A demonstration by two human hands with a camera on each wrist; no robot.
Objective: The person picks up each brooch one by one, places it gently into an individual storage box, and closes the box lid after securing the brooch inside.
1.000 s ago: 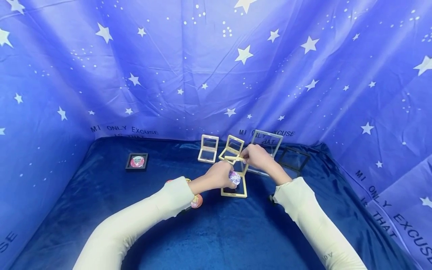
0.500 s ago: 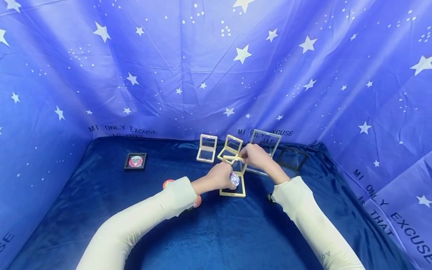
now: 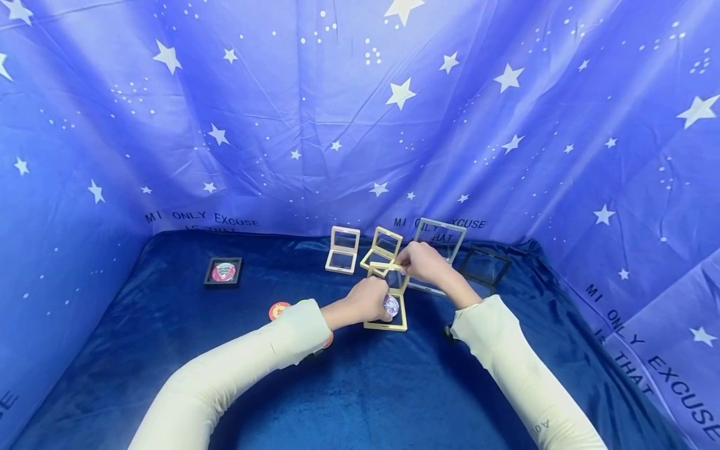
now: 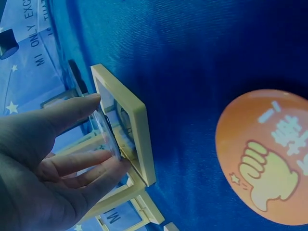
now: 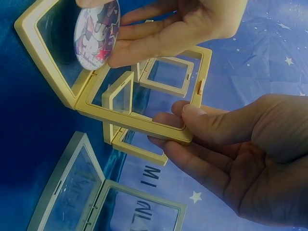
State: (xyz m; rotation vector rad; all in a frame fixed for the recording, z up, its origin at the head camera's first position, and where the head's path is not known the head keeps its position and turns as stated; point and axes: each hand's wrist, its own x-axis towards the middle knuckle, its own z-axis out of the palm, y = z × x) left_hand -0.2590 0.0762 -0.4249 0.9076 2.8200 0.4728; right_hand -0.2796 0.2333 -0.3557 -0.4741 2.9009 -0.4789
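Note:
My left hand point(image 3: 365, 300) pinches a round badge point(image 5: 97, 36) with a purple-and-white cartoon print. The badge stands tilted between thumb and fingertips, close over the lower half of an open yellow hinged display frame point(image 3: 388, 325) with clear film windows. In the left wrist view, the thumb holds the badge's upper edge and the fingers its lower edge. With thumb and fingers, my right hand point(image 5: 250, 149) grips a corner of the frame's raised lid point(image 5: 134, 126). Part of the badge is hidden behind the left hand in the head view.
Behind the hands stand a cream frame point(image 3: 342, 249), a smaller yellow frame point(image 3: 387, 230), a grey frame point(image 3: 443, 223) and a black frame point(image 3: 500, 256), all open. A black frame with a red badge point(image 3: 224, 271) lies far left. A red badge point(image 3: 278, 310) and an orange badge point(image 4: 264, 159) lie near the left sleeve.
My left hand has lowered the badge slightly toward the frame's lower half. The lid in my right hand shows more of its window. The head view has shifted a little.

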